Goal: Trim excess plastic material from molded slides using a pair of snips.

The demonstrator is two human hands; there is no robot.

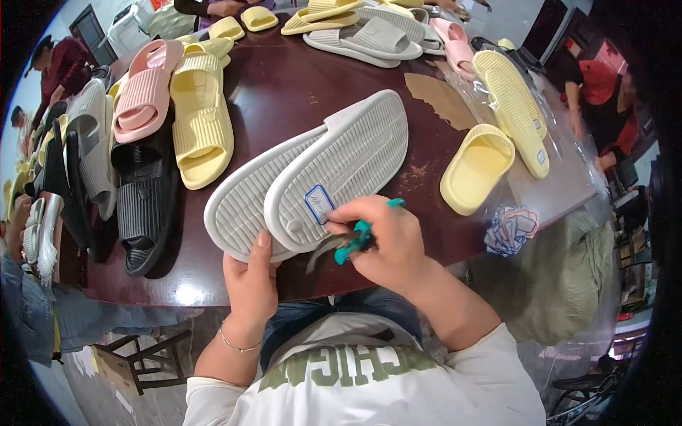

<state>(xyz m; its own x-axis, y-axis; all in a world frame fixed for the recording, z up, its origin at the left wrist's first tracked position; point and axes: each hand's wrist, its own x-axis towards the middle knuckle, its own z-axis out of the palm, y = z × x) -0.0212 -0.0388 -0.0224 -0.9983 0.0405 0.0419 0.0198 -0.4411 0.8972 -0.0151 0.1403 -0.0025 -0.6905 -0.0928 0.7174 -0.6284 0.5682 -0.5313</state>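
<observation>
Two light grey slide slippers [348, 153] lie overlapped in front of me, ribbed soles turned up. My left hand [252, 284] grips them at the near end, its thumb on the sole of the left one. On the sole of the upper slipper is a white sticker [319, 204] with a blue border and handwriting. My right hand [389, 241] is closed around teal-handled snips [354, 242], whose curved metal part points toward the left hand. The right thumb and forefinger touch the sticker's lower right corner; whether they pinch it I cannot tell.
Left on the dark red table [277, 78] stand black [145, 206], yellow [202, 117] and pink slides [147, 89]. Grey slides [366, 39] lie at the far side. Yellow slides [477, 170], torn cardboard [444, 99] and a crumpled patterned cloth [511, 231] are right. Other people work around the table.
</observation>
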